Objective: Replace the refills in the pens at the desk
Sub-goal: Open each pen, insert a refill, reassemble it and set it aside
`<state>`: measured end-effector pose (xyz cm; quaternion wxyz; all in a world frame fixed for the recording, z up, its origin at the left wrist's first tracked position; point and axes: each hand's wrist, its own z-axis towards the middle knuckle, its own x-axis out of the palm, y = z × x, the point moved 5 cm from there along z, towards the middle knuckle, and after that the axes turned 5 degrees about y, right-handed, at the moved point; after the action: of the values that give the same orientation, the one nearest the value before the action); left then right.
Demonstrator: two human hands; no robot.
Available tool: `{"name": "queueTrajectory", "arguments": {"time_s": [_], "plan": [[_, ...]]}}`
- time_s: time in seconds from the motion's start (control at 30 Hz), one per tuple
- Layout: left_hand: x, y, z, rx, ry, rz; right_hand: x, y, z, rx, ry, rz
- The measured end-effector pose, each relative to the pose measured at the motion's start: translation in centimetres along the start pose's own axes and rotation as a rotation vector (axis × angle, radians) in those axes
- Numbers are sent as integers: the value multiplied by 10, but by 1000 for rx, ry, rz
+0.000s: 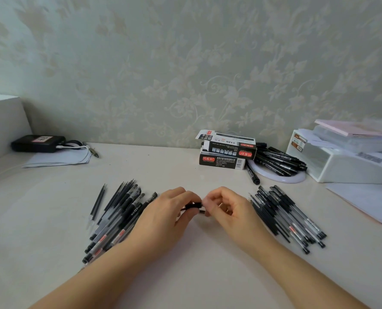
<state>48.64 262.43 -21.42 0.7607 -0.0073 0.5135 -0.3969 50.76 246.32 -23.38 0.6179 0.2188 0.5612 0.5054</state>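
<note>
At the middle of the pale desk my left hand (166, 214) and my right hand (224, 207) meet around one black pen (194, 206). The left fingers grip its dark barrel. The right fingertips pinch its end close to the left thumb. Most of the pen is hidden by the fingers. A pile of black gel pens and loose refills (116, 216) lies fanned out to the left, partly under my left forearm. A second pile of pens (286, 217) lies to the right of my right hand.
Two stacked refill boxes (227, 150) stand behind the hands. More black pens (279, 160) rest on a white ring. A white organiser (342, 168) and papers (364, 199) fill the right. A black device with cable (38, 143) sits far left.
</note>
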Motion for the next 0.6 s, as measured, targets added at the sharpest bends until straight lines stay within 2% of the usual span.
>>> {"name": "queueTrajectory", "arguments": {"time_s": [0.33, 0.6], "plan": [[2, 1, 0, 6, 3, -11, 0, 2, 0, 14, -26, -39], [4, 0, 0, 20, 12, -26, 1, 5, -2, -26, 23, -53]]}}
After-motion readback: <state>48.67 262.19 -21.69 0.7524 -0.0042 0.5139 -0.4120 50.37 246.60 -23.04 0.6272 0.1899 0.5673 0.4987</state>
